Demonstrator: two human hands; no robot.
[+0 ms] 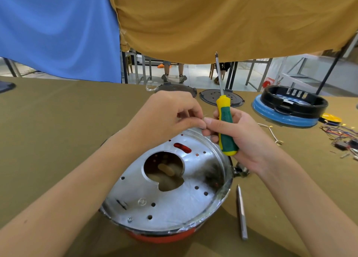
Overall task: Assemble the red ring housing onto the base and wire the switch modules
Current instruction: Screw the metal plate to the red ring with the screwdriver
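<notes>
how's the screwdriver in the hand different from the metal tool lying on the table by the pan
The screwdriver has a yellow-and-green handle; the metal tool is plain grey all over. The screwdriver stands upright, tip up, gripped by the right hand; the metal tool lies flat, untouched. Both are slim and long.

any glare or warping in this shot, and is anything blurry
Head view: glare and smeared reflections on the shiny metal plate; wide-angle warping bows the table edge and stretches both forearms; the screwdriver in the right hand is sharp, while the wire bundle at far right is soft.
</notes>
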